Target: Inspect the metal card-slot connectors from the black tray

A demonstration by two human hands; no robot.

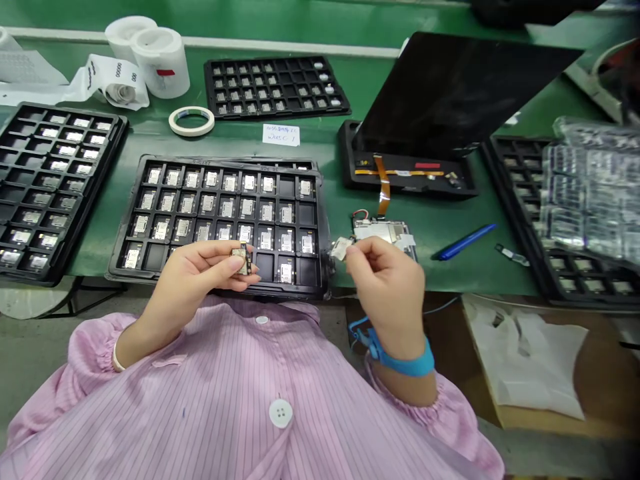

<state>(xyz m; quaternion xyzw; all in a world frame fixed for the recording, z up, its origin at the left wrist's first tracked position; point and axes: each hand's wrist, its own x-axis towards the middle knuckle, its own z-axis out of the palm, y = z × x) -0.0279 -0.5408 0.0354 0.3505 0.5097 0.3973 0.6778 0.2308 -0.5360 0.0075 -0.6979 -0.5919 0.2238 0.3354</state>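
My left hand [207,272] is closed in a pinch on a small gold-coloured module [242,260], held just above the near edge of a black compartment tray [125,230] that holds several like modules. My right hand [387,283], with a blue wrist strap [400,357], is closed in a pinch on a small pale film or tab [341,248]. It hovers just in front of a small metal circuit board [386,231] lying on the green mat.
An opened tablet-like device [410,175] with its dark screen [460,87] propped up sits beyond the board. Further black trays lie at the left [17,200], back [275,85] and right [525,200]. Tape ring [191,121], label rolls [150,57], blue pen [465,241], clear blister packs [593,193], white cloth [530,357].
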